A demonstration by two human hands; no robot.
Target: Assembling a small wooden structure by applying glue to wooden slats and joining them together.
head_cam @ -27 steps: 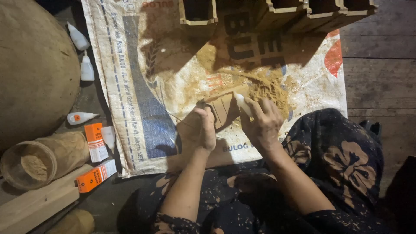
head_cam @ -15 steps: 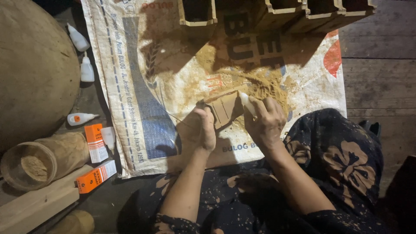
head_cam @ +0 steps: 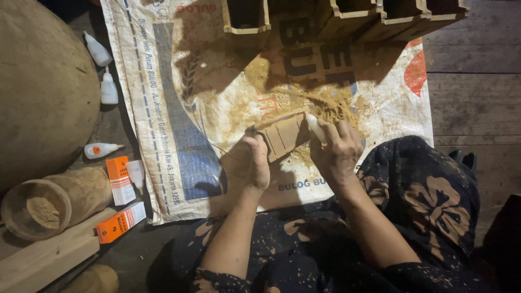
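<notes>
Nearest us, at the bottom of the frame, are our knees under dark flowered cloth, with both forearms reaching up from them. Our left hand (head_cam: 255,163) curls around the near end of the wooden block (head_cam: 282,135), fingers pressed together on its edge. Our right hand (head_cam: 337,149) pinches a small white glue bottle (head_cam: 316,127), its tip at the block's right end. The block sits mid-frame, held just above the sack (head_cam: 179,125) spread on the floor, over a patch of sawdust (head_cam: 325,103).

We judge the risks plain: too hard a squeeze could run glue onto our left fingers or the sack, and loose sawdust could stick where it is not wanted.

At lower left lie two orange boxes (head_cam: 120,179) and a wooden cup (head_cam: 40,203) holding sawdust. More white bottles (head_cam: 100,149) lie along the left edge of the sack. Farthest, along the top, stand open wooden frames (head_cam: 247,19).
</notes>
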